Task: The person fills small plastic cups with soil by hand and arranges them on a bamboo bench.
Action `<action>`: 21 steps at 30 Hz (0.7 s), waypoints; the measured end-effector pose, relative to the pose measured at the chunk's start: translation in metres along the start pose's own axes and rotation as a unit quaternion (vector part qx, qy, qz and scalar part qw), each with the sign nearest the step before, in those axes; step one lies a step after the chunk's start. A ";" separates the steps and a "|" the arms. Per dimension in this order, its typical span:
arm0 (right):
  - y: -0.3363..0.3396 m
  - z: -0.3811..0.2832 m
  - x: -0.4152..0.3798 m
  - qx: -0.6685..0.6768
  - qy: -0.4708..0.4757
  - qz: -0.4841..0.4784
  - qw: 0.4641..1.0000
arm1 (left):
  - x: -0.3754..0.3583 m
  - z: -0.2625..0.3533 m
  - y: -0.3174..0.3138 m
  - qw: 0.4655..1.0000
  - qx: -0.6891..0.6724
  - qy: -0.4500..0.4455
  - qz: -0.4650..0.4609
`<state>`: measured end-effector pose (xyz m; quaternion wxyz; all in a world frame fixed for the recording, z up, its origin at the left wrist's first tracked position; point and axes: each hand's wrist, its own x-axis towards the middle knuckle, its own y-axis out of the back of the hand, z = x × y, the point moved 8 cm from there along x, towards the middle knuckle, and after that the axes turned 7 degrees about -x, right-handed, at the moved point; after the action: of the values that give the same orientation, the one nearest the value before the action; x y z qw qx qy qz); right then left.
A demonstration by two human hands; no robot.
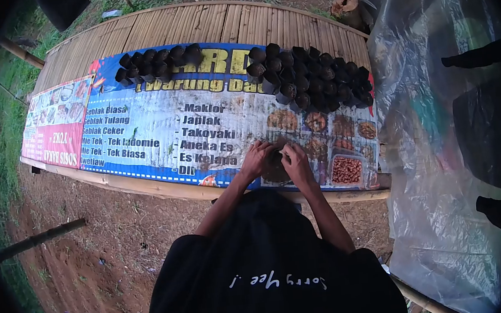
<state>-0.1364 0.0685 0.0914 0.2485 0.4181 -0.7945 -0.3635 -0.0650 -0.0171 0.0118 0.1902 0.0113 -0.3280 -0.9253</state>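
My left hand (257, 159) is at the near edge of the banner-covered table, its fingers curled against a small dark bag (276, 146) that looks like the black seedling bags further back. My right hand (295, 162) is close beside it, thumb and fingers pinched together at the bag's right side; what the fingertips hold is too small to make out. Dark soil (275, 171) lies on the banner between my wrists. Black seedling bags (315, 81) stand packed upright at the back right, and a smaller group of bags (154, 64) stands at the back left.
A printed food-menu banner (132, 116) covers much of the bamboo table (189, 22). Clear plastic sheeting (423, 200) hangs along the right side. A cut bamboo post (346, 6) rises behind the right corner. Bare earth (98, 262) lies in front, with a dark pole (41, 239) at left.
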 end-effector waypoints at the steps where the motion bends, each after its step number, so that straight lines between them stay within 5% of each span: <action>1: -0.006 0.003 -0.001 -0.017 0.014 -0.001 1.000 | -0.001 0.000 -0.001 1.000 -0.001 0.000 -0.001; 14: -0.009 -0.002 0.005 -0.053 0.035 -0.096 0.993 | -0.003 0.000 -0.002 1.000 0.013 -0.022 0.005; 18: -0.008 -0.007 0.005 -0.038 0.054 -0.045 0.997 | -0.001 -0.001 0.000 1.000 0.002 -0.018 0.008; 21: -0.017 0.003 0.006 -0.028 0.024 -0.121 0.992 | -0.001 0.002 0.001 0.999 0.011 -0.031 0.008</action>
<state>-0.1332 0.0584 0.0771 0.2329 0.5126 -0.7217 -0.4027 -0.0640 -0.0160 0.0132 0.1871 -0.0185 -0.3438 -0.9200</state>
